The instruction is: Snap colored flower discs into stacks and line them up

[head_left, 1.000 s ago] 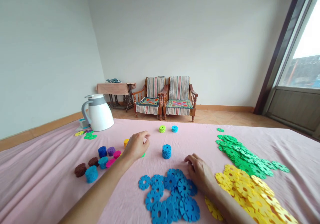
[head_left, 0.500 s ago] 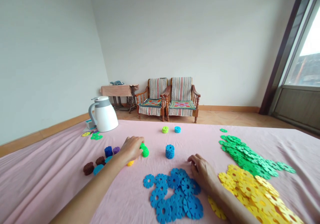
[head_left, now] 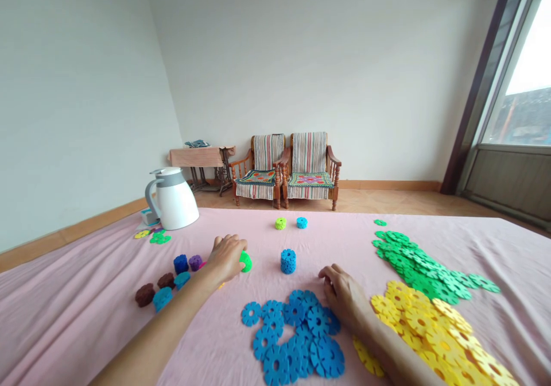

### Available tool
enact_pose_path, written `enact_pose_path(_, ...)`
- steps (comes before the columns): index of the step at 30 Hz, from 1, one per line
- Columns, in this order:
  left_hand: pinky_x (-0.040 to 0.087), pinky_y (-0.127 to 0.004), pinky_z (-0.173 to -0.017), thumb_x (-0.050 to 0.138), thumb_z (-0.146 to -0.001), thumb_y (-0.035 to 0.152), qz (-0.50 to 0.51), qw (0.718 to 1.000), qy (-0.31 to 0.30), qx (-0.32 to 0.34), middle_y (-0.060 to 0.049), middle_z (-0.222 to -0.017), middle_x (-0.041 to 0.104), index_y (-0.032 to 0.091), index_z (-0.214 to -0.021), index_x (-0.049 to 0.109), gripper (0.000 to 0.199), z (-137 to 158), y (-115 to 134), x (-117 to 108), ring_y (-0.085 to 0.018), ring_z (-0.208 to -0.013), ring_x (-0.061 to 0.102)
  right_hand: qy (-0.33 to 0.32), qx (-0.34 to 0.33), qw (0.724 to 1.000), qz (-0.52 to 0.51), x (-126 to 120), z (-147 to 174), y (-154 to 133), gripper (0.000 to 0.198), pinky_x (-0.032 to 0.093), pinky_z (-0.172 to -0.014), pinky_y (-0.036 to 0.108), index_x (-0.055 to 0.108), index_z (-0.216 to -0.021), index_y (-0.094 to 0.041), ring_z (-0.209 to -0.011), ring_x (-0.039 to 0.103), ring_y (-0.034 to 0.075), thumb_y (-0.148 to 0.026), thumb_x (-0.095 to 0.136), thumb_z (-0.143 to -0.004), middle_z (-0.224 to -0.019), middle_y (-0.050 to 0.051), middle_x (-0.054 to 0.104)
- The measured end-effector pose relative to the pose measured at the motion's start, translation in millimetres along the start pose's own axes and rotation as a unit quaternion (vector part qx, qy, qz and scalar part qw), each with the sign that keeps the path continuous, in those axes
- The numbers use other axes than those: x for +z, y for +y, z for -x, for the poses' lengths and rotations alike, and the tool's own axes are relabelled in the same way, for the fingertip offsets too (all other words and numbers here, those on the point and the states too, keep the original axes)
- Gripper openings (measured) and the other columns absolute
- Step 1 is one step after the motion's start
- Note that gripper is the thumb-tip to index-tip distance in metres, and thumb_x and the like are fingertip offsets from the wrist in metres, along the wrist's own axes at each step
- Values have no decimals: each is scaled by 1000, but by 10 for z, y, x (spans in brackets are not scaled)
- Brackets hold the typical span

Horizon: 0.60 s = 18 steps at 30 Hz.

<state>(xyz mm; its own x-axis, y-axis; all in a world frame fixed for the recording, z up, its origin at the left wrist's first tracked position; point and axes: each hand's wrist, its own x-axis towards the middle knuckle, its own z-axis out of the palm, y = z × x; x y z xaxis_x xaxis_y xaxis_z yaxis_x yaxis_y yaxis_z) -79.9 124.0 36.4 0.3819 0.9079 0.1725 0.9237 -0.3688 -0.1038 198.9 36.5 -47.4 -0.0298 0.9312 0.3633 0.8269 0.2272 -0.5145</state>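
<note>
My left hand (head_left: 227, 256) is closed around a stack of bright green notched plastic discs (head_left: 245, 262), left of the table's middle; its fingers hide part of the stack. Right of it stands an upright stack of blue discs (head_left: 288, 261), apart from both hands. My right hand (head_left: 343, 292) rests loosely on the cloth with its fingers slightly bent and nothing in them. Beside it lies a loose pile of blue discs (head_left: 297, 335). Partly behind my left forearm are short stacks of discs in brown (head_left: 145, 295), light blue (head_left: 162, 298), dark blue (head_left: 181, 263) and purple (head_left: 195, 262).
Spread piles of green discs (head_left: 413, 262) and yellow discs (head_left: 434, 328) lie to the right. Small lime (head_left: 280, 223) and light blue (head_left: 302, 223) stacks stand near the far edge. A white jug (head_left: 176, 199) stands at the back left of the pink tablecloth (head_left: 258, 239).
My left hand has shifted slightly and covers more of the green stack, whose upper discs were tilted against my fingers before. My right hand stays put. The whole view has swung slightly.
</note>
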Motion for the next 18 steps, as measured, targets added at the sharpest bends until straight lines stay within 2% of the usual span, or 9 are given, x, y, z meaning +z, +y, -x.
enact_pose_path(7,29,-36,-77,56,-62,6,-4,999,13,45,-5,-99,50,27,-92,61,37,-33,-56,75,-25,-98,43,0,0,1000,3,-3,0,-13,28,38,-67,24,58,-90,-18,-73,58,13,-11,34,-79,-85,4,58)
enact_pose_path(13,28,-35,-76,52,-63,2,-2,997,4,77,-6,-99,49,26,-90,61,38,-72,-80,105,-24,-99,41,-4,-2,1000,6,-2,0,-8,28,38,-68,24,58,-92,-18,-74,58,13,-11,34,-80,-86,4,59)
enact_pose_path(18,27,-36,-76,51,-67,4,2,997,1,81,-6,-96,50,25,-83,62,28,-89,-75,118,-24,-98,40,4,-12,1000,4,15,-2,13,27,38,-68,24,58,-90,-18,-72,58,13,-12,33,-80,-83,4,59)
